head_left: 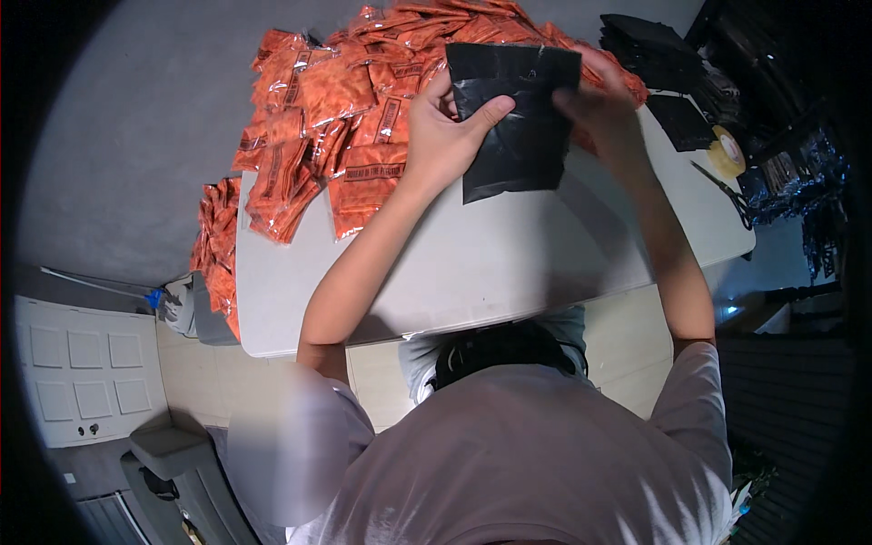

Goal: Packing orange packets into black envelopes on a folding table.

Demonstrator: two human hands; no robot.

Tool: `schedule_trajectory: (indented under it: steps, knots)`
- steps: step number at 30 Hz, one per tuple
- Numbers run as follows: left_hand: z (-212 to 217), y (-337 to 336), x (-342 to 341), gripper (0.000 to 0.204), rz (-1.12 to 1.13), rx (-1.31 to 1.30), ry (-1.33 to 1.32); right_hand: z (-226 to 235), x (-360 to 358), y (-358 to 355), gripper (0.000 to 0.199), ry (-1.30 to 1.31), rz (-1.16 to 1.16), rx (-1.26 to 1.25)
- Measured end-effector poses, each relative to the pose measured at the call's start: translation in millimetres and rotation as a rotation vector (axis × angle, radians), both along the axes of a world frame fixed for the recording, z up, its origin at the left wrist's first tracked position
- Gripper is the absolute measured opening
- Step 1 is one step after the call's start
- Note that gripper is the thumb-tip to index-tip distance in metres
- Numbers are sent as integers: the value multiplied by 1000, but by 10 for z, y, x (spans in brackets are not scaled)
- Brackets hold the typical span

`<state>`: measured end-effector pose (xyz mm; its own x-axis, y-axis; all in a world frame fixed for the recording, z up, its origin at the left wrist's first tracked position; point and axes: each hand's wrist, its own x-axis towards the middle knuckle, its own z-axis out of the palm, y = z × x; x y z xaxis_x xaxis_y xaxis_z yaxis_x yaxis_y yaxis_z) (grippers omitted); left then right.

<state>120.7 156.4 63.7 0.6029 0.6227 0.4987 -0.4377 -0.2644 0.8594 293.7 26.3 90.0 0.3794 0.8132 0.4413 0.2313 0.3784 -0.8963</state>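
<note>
A black plastic mailer pouch (518,150) is held up above the white table (454,282). My left hand (447,132) grips its left edge, the thumb lying across the front and the fingers mostly hidden behind. At the pouch's upper right edge is my right hand (607,107), smeared by motion; its thumb side overlaps the front of the pouch. Whether those fingers pinch the plastic cannot be made out. Behind and left of the pouch lies a large heap of orange packets (336,95) in clear, shiny plastic wrapping.
Black pouches (649,50) are piled at the far right, with another black pouch (681,123) nearer. A yellowish tape roll (728,153) and black scissors (724,193) lie by the table's right edge. More orange packets (216,241) hang past the left edge. A grey sofa (186,472) stands behind left.
</note>
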Motion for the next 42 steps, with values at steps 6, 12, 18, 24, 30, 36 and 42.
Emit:
schedule_trajectory:
  steps: [6,12,18,24,30,36,42]
  knots:
    - [78,-69,3,46,-62,19,-62,-328,48,15,44,-175,-78,-58]
    - [-16,37,-78,31,-141,-1,233,-68,-27,-33,35,-158,-170,-39]
    - [-109,36,12,21,-65,-36,232,-89,163,31,34,147,-55,-61]
    - [39,-40,-85,31,-8,-43,253,-89,145,32,32,372,101,-50]
    - [-38,59,-31,30,-159,-124,152,-268,309,107,33,428,65,-42]
    - [-59,49,-33,34,-117,-122,89,-284,207,90,30,478,85,-58]
    - [-28,82,-88,29,-170,40,388,-235,414,62,28,429,14,-78]
